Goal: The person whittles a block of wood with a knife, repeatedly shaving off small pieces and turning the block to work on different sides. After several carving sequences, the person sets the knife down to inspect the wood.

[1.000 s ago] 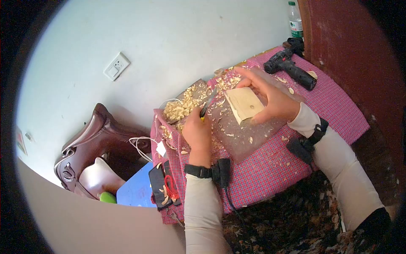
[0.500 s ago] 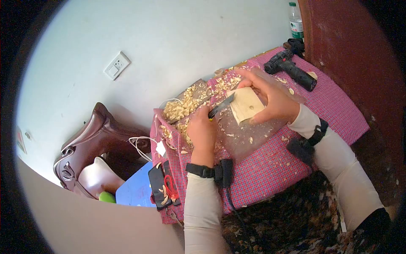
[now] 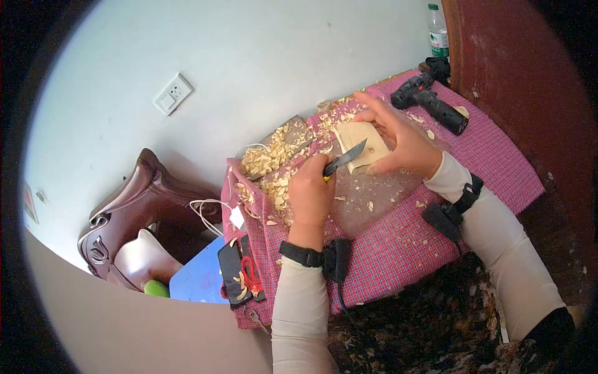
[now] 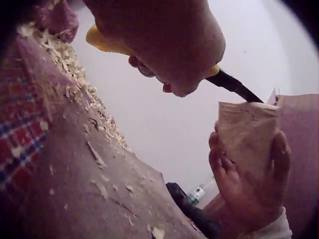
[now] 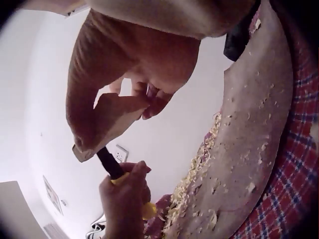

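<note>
My left hand (image 3: 313, 191) grips a knife with a yellow and black handle (image 4: 107, 41); its dark blade (image 3: 346, 157) crosses the near left part of a pale wooden block (image 3: 361, 138). In the left wrist view the blade tip meets the block's top edge (image 4: 249, 106). My right hand (image 3: 408, 146) holds the block between thumb and fingers, above a grey-brown sheet (image 3: 355, 215). From the right wrist view, the block (image 5: 117, 117) sits in the right hand (image 5: 134, 59) with the blade (image 5: 109, 163) at its lower end.
Wood shavings (image 3: 269, 158) lie heaped at the back left on the checked cloth (image 3: 398, 258). A black drill (image 3: 430, 103) lies at the back right, near a plastic bottle (image 3: 438, 36). A phone (image 3: 233, 274) and red cord (image 3: 250, 274) rest at the left edge.
My left hand has moved right and the knife blade has swung into view, now over the block. The right hand still holds the block, which is tilted a little differently.
</note>
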